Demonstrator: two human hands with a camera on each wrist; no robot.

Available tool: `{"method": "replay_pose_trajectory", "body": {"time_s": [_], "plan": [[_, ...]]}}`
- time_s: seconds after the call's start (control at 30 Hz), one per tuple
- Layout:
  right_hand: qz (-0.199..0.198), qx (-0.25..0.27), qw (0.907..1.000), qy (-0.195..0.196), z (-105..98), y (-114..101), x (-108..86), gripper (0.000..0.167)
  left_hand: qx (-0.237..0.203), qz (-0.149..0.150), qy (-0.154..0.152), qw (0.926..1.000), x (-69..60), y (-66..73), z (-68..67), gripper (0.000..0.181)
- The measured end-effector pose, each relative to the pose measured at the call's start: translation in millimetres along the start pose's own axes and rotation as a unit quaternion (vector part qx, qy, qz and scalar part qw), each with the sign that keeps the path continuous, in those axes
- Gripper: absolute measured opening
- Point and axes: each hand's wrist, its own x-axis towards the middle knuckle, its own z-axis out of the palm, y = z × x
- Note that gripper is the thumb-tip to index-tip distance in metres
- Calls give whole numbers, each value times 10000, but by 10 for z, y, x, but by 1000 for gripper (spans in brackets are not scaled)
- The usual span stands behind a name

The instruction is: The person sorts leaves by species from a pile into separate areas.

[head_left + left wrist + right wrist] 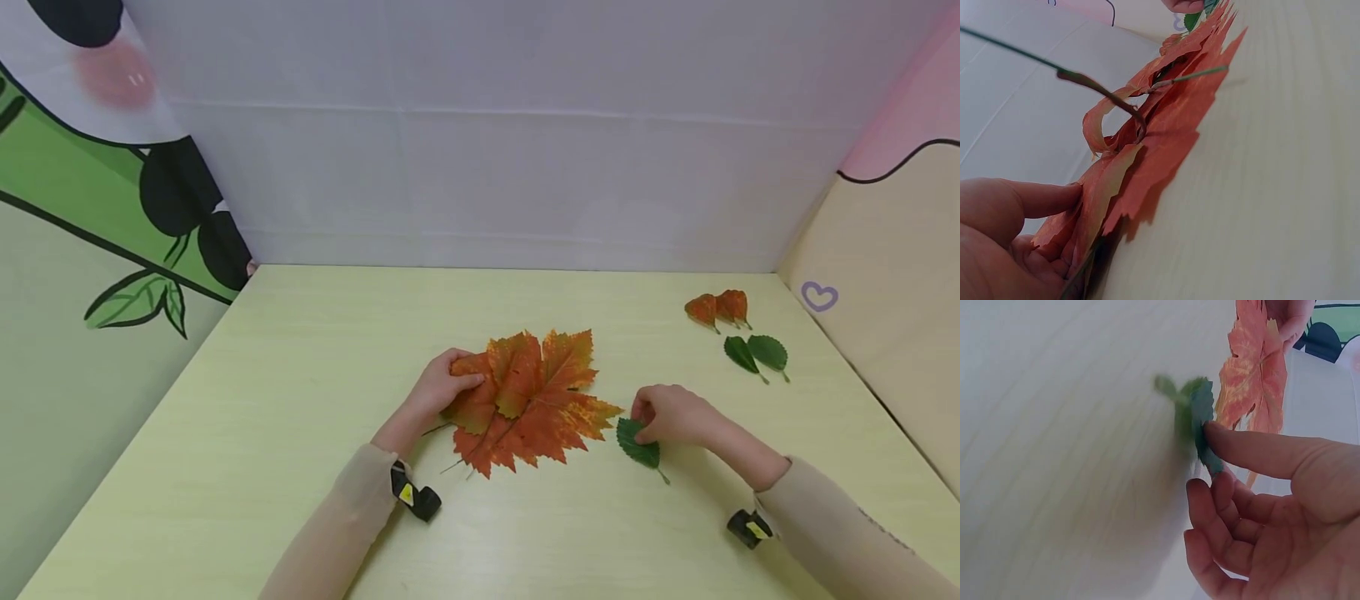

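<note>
left hand (437, 389) and right hand (677, 414) at work above a pale table (225, 467). the left thumb lies over, and the fingers curl under, the left edge of a fan of large orange leaves (517, 404); this narrow edge hold probably steadies the overlapping layers while leaving most of their faces uncovered. the right thumb and fingertips pinch a green leaf (636, 443) near its upper edge, just beside the fan's right points, its stem directed away from the fingers, presumably so that the small blade can be turned without bending. whether this leaf touches the table cannot be told. near the far right corner, small orange leaves (702, 309) and two green leaves (768, 352) lie well apart from both hands, seemingly grouped by colour for easy picking.
</note>
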Motion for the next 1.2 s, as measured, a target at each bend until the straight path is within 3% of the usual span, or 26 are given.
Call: {"method": "replay_pose_trajectory", "body": {"time_s": [0.43,0.6,0.8,1.07,1.2], "plan": [[97,530,9982,271,-177,358,64,18,-54,-61,-36,10000,5,7,-2,36],[222,741,9955,552,-311,535,84,20,-45,-101,-59,9999,-109,152,-6,35],[495,449,9931,965,-462,754,94,22,72,-136,-31,9999,-225,274,8,35],[835,323,9848,1488,-640,975,73,29,-42,-99,-6,9999,-31,44,6,36],[1003,415,9797,1684,-670,1083,99,31,18,-73,51,10000,2,7,6,35]]}}
